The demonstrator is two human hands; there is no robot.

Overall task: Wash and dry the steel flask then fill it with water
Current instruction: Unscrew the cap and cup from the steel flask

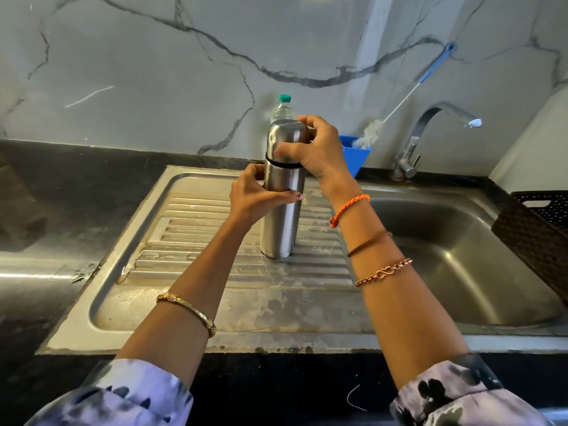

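The steel flask point(281, 222) stands upright on the ribbed steel drainboard point(196, 241), left of the sink basin point(455, 259). My left hand point(255, 195) grips the flask's body just below the black ring. My right hand point(316, 149) grips the rounded steel cap point(284, 135) on top of the flask. The cap sits on the flask. The tap point(430, 133) arches over the basin's back edge, and no water runs from it.
A clear plastic bottle with a green cap point(282, 107) stands behind the flask. A blue holder point(356, 153) with a bottle brush point(399, 99) leans at the wall. A dark woven basket point(541, 232) sits at the right. The black counter point(61, 192) extends to the left.
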